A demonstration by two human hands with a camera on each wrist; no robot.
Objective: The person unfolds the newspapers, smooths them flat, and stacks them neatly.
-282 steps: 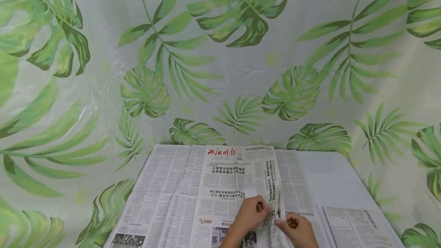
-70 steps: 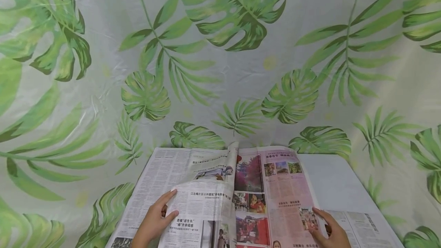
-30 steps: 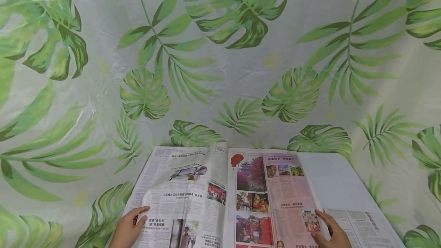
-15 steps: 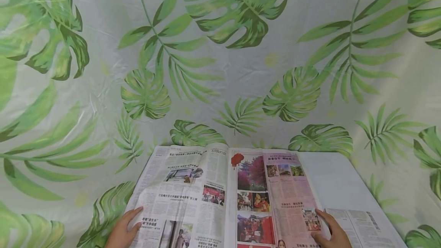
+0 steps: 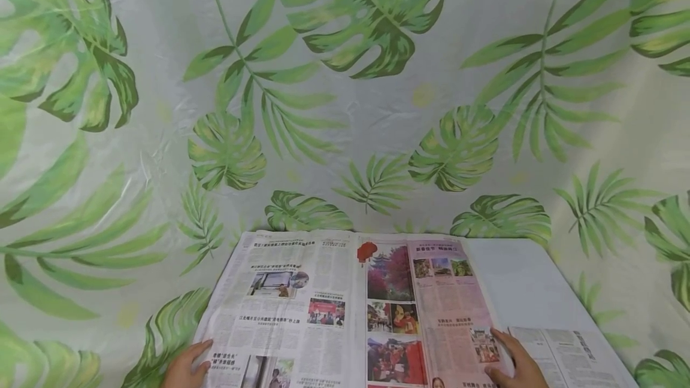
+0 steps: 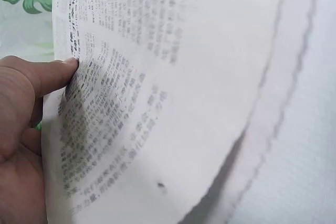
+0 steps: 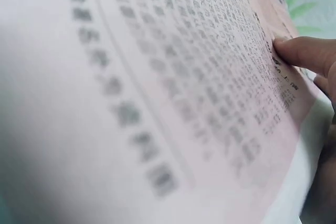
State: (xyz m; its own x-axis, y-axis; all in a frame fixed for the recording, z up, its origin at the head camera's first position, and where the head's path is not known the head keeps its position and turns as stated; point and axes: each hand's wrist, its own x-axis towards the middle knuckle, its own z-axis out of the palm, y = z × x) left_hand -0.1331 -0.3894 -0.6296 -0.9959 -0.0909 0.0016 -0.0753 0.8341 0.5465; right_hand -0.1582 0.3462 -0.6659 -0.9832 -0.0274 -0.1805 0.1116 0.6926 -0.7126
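An open newspaper (image 5: 334, 340) lies spread flat in the head view, black-and-white text on its left page and a pink, photo-filled right page. My left hand (image 5: 185, 367) pinches the left page's outer edge; in the left wrist view the thumb (image 6: 58, 74) presses on the printed side while the other fingers go behind the sheet. At the opposite edge my right hand (image 5: 514, 364) grips the pink page, its thumb (image 7: 302, 51) on top in the right wrist view and the remaining fingers mostly hidden underneath. The page bows slightly near the left thumb.
A white table surface (image 5: 528, 280) shows to the right of the newspaper, with another folded newspaper (image 5: 571, 355) on it at the front right. Behind stands a leaf-patterned plastic curtain (image 5: 377, 124).
Earlier both hands worked at the front page's right edge; the newspaper was then opened. Over the last second my left hand moved left and down, flattening the left page. The right hand stayed put.
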